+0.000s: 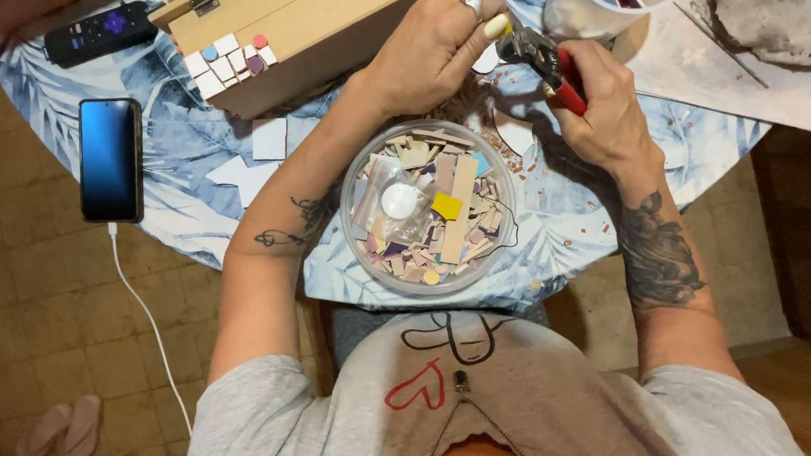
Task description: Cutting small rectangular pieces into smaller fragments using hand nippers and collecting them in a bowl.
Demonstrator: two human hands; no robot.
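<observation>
While the right hand [605,97] closes around the red handles of a pair of nippers [540,62], the left hand [438,43] pinches a small pale tile piece [497,27] between thumb and fingertips and holds it right at the metal head of the tool, above the far side of the table. Both hands are therefore closed on something, meeting just beyond a clear round plastic tub [427,207] that sits near the table's close edge, filled with broken tile bits in tan, purple, yellow and blue plus a small bag with a white disc. A leaf-patterned blue cloth [188,141] covers the table, with small crumbs scattered beside the tub. To the left of the left forearm stands a wooden box [292,13] with a metal clasp, and a few coloured tile squares are fixed at its corner. Farther left lie a black remote [100,33] and a phone [110,159] with a white cable [148,318] trailing down off the edge. A plastic cup [591,10] stands just behind the nippers, beside a sheet of white paper [761,78].
</observation>
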